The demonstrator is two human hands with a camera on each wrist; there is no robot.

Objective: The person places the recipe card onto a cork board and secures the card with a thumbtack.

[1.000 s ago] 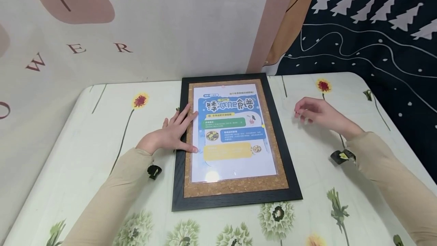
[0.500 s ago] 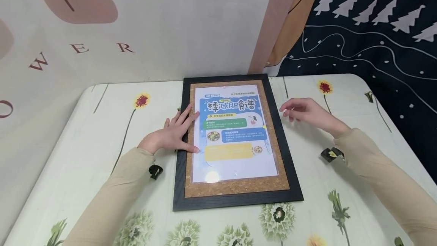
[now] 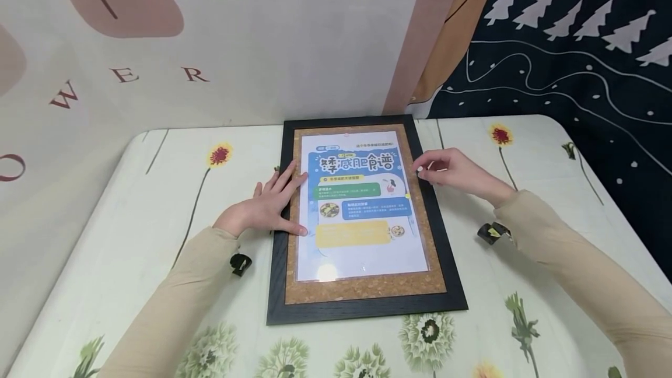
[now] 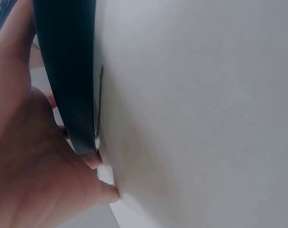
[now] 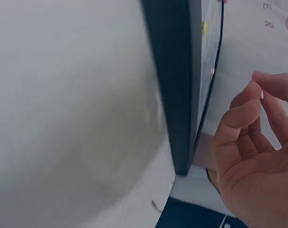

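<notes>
A black-framed cork board [image 3: 367, 305] lies flat, with a laminated poster [image 3: 362, 258] on its cork. My left hand [image 3: 261, 210] rests across the frame's left side with fingers spread, the thumb and a fingertip reaching the poster's left edge. In the left wrist view, the palm is beside the black frame [image 4: 70, 71]. My right hand [image 3: 462, 175] pinches a small white thumbtack [image 5: 262, 95] between thumb and forefinger, over the frame's right side near the poster's upper right. A yellow thumbtack [image 3: 407, 196] sits at the poster's right edge, a pink one [image 3: 346, 135] at its top.
The table wears a flower-printed cloth [image 3: 131, 220]. Behind it hangs a pale printed curtain [image 3: 294, 45], with a dark tree-patterned fabric [image 3: 556, 74] at the right. A black strap [image 3: 240, 263] hangs below the left wrist and another strap [image 3: 491, 233] below the right.
My right hand has moved left from the bare cloth to the board's right side, carrying the thumbtack. The left hand stays in place on the frame.
</notes>
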